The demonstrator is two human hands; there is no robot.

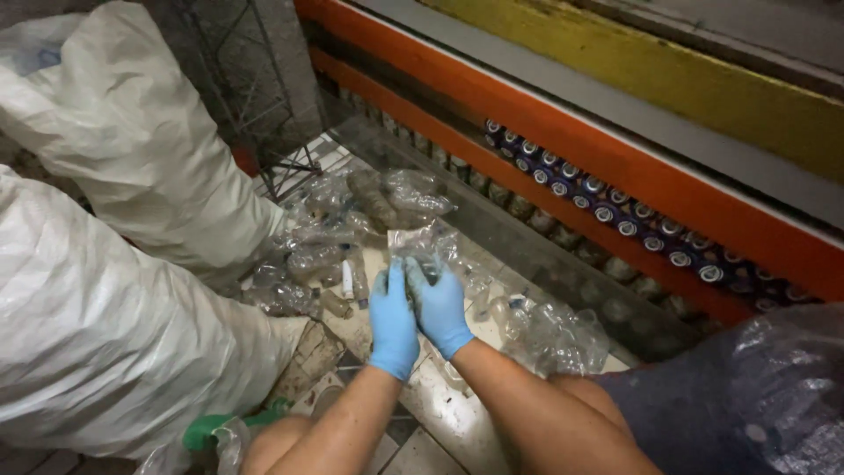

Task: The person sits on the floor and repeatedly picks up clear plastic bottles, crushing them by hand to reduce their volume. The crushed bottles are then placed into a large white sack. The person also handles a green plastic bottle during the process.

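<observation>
Both of my hands wear blue gloves and meet at the middle of the view. My left hand [392, 321] and my right hand [439, 306] together grip a crushed clear plastic bottle [420, 242], held just above a heap of crushed clear plastic bottles [338, 237] on the tiled floor. More flattened bottles [549, 334] lie to the right of my right forearm.
Two large white woven sacks [114, 132] [97, 343] stand full at the left. An orange metal rack [563, 132] runs diagonally at the right, with rows of blue cans [615, 215] under it. A dark plastic bag [756, 396] sits at the lower right. A green object [211, 429] lies near my knee.
</observation>
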